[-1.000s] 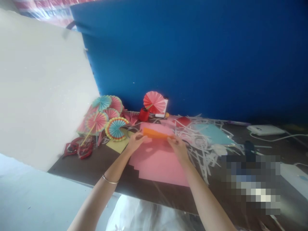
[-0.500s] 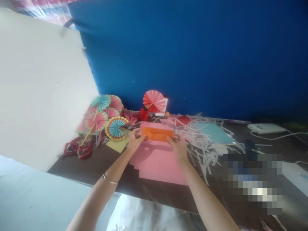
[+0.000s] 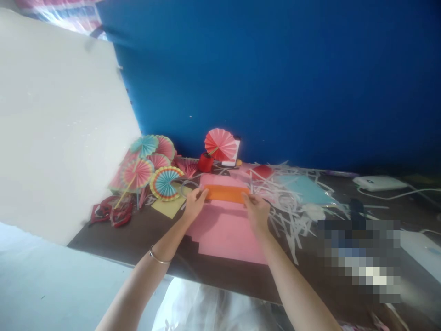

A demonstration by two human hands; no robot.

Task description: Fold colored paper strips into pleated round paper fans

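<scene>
A strip of orange paper (image 3: 225,193) lay crosswise in front of the person, its long axis running left to right, held just above a stack of pink sheets (image 3: 227,230) on the dark desk (image 3: 138,239). The left hand (image 3: 195,204) pinched the strip's left end between thumb and fingers, and the right hand (image 3: 257,211) gripped its right end in the same way, so each hand was closed on its own end and neither was nearer than the other. The strip sat at the far reach of both arms, toward the blue wall (image 3: 275,82).

To the left stood a cluster of round paper fans (image 3: 151,170) in pink, teal and yellow, with a yellow sheet (image 3: 168,208) beside them and red scissors (image 3: 112,214) near the desk's edge. Another pink fan (image 3: 220,144) rose from a red cup (image 3: 206,162) at the back. A tangle of white paper strips (image 3: 289,207) and a light blue sheet (image 3: 305,189) lay to the right.

Whether the orange paper was pleated or only folded flat was hard to tell through the blur. The fingertips were mostly hidden behind the strip, and part of the desk at right was blocked out.
</scene>
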